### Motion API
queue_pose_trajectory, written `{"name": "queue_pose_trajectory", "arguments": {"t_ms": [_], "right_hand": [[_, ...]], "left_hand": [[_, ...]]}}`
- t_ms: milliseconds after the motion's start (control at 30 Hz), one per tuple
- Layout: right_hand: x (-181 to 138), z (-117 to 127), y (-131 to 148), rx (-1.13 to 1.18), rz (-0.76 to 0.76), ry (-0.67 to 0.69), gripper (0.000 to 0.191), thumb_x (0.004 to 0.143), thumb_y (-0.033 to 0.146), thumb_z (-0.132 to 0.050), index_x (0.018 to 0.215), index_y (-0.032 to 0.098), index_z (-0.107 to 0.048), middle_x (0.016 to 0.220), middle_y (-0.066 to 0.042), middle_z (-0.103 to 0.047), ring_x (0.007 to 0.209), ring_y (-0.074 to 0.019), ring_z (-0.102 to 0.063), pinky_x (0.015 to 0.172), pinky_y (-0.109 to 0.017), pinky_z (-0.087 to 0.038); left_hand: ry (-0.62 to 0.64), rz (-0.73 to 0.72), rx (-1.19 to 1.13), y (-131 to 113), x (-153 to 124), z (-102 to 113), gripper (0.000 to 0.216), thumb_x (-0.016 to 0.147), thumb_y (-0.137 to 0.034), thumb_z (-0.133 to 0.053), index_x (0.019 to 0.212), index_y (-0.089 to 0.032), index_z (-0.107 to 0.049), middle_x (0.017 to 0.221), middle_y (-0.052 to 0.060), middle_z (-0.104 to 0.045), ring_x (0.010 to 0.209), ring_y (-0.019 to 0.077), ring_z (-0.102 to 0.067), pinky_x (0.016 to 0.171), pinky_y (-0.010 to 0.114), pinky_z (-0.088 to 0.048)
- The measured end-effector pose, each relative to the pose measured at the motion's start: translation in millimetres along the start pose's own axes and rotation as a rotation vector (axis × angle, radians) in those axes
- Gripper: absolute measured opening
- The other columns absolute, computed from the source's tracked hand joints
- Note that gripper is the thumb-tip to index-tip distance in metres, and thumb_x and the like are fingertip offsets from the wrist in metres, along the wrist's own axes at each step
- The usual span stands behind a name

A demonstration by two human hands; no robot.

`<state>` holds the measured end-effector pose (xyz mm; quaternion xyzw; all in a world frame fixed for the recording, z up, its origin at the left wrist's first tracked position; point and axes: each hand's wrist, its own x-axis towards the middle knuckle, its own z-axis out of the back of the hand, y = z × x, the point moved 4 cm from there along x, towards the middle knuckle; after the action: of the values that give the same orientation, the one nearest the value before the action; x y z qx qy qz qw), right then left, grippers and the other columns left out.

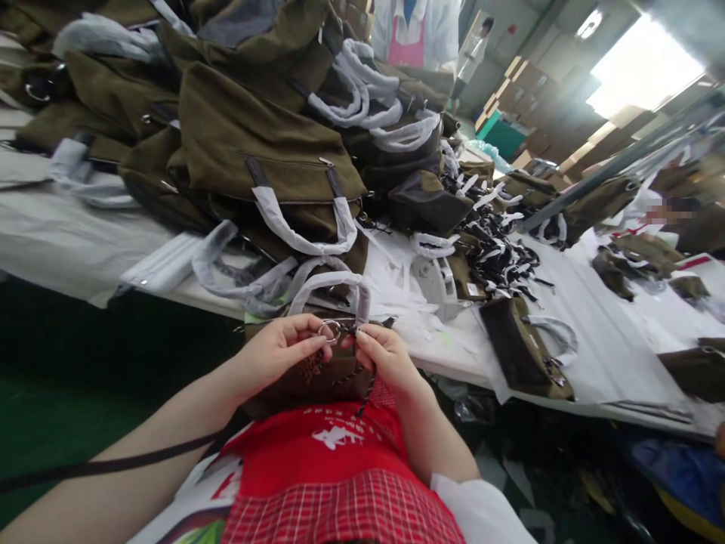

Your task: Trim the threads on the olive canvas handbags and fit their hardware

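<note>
Between thumb and fingers, my left hand (pixel 291 346) pinches a silvery metal ring (pixel 329 330). Something leopard-patterned (pixel 310 367) dangles below those fingers. My right hand (pixel 388 355) is closed on a dark braided cord (pixel 368 389) beside the ring, its loose ends hanging down over my red apron (pixel 340 438). Both hands work close together in front of an olive-brown handbag (pixel 283 381) at the table's edge. The bag's handle (pixel 331 281), wrapped in white, arches up just behind my fingers. My fingers hide where cord and ring meet.
Olive handbags (pixel 266 143) with wrapped handles are heaped ahead. A pile of black cords (pixel 504 257) with white pieces lies to the right on the white-covered table (pixel 600 332). A smaller bag (pixel 526 347) rests near the edge. A person in a pink apron (pixel 406 45) stands across the table.
</note>
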<state>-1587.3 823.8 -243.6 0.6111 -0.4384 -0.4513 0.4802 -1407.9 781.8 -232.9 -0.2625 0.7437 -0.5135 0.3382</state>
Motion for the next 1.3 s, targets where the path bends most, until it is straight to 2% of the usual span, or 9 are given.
{"name": "queue_pose_trajectory", "arguments": {"t_ms": [233,333,467,567,700,867,967,1167,1300], "right_hand": [[-2,-2,6,-0.307,0.073,0.006,0.038,0.097,0.047,-0.051,0.099,0.017,-0.074,0.068,-0.001,-0.063,0.063,-0.0130,-0.056,0.063,-0.026,-0.044],[-7,-1,23,-0.620,0.328,-0.232,0.023,0.091,0.036,-0.063,0.103,0.019,-0.075,0.101,-0.008,-0.071,0.098,-0.0209,-0.062,0.089,-0.035,-0.047],[-13,-14,29,-0.593,0.438,-0.314,0.017,0.091,0.030,-0.064,0.098,0.019,-0.075,0.089,-0.006,-0.071,0.083,-0.0170,-0.064,0.078,-0.030,-0.050],[-12,-24,22,-0.558,0.421,-0.350,0.017,0.086,0.031,-0.070,0.095,0.017,-0.076,0.082,-0.005,-0.071,0.075,-0.0162,-0.063,0.070,-0.028,-0.051],[-8,-22,15,-0.508,0.381,-0.363,0.012,0.085,0.027,-0.069,0.088,0.018,-0.076,0.078,-0.004,-0.071,0.072,-0.0153,-0.062,0.068,-0.027,-0.049],[-6,-9,6,-0.173,0.166,-0.167,0.020,0.088,0.036,-0.067,0.085,0.018,-0.076,0.081,-0.003,-0.072,0.075,-0.0145,-0.062,0.074,-0.026,-0.048],[-6,-7,1,0.042,0.039,-0.047,0.026,0.086,0.044,-0.071,0.087,0.018,-0.076,0.082,-0.002,-0.070,0.077,-0.0139,-0.061,0.077,-0.026,-0.048],[-11,-13,-2,0.233,0.082,0.015,0.037,0.079,0.055,-0.076,0.074,0.019,-0.071,0.102,-0.007,-0.066,0.100,-0.0192,-0.060,0.094,-0.033,-0.047],[-29,-25,-17,0.457,-0.138,0.218,0.041,0.084,0.057,-0.070,0.081,0.017,-0.062,0.082,-0.005,-0.066,0.071,-0.0162,-0.064,0.069,-0.029,-0.052]], "left_hand": [[-0.082,-0.082,0.059,2,-2,6,0.033,0.086,-0.049,-0.067,0.093,-0.017,-0.067,0.078,0.003,-0.074,0.075,0.0152,-0.068,0.074,0.024,-0.053],[-0.185,-0.203,0.401,-7,-6,8,0.032,0.089,-0.048,-0.062,0.098,-0.018,-0.071,0.088,0.005,-0.077,0.081,0.0196,-0.071,0.077,0.028,-0.055],[-0.270,-0.472,0.965,-15,-11,-4,0.035,0.094,-0.044,-0.053,0.097,-0.018,-0.075,0.095,0.007,-0.078,0.083,0.0233,-0.073,0.075,0.032,-0.054],[-0.227,-0.613,1.140,-12,-13,-16,0.037,0.096,-0.039,-0.048,0.099,-0.014,-0.075,0.096,0.009,-0.078,0.082,0.0255,-0.073,0.075,0.035,-0.055],[-0.105,-0.588,1.035,-14,-14,-23,0.027,0.094,-0.033,-0.054,0.103,-0.018,-0.073,0.099,0.004,-0.078,0.085,0.0190,-0.073,0.079,0.027,-0.054],[-0.156,-0.416,0.886,-32,-14,-9,0.024,0.093,-0.037,-0.056,0.092,-0.020,-0.072,0.084,0.001,-0.074,0.071,0.0145,-0.066,0.065,0.023,-0.049],[-0.073,-0.333,0.783,-36,-8,-6,0.027,0.089,-0.043,-0.061,0.095,-0.019,-0.072,0.082,0.001,-0.073,0.068,0.0145,-0.064,0.060,0.022,-0.048],[0.073,-0.293,0.635,-34,1,-14,0.026,0.088,-0.042,-0.063,0.080,-0.020,-0.075,0.078,0.002,-0.073,0.073,0.0153,-0.066,0.069,0.023,-0.050],[0.191,-0.254,0.636,-26,-1,-22,0.027,0.091,-0.041,-0.060,0.080,-0.022,-0.076,0.074,0.001,-0.073,0.071,0.0147,-0.066,0.071,0.023,-0.050]]}}
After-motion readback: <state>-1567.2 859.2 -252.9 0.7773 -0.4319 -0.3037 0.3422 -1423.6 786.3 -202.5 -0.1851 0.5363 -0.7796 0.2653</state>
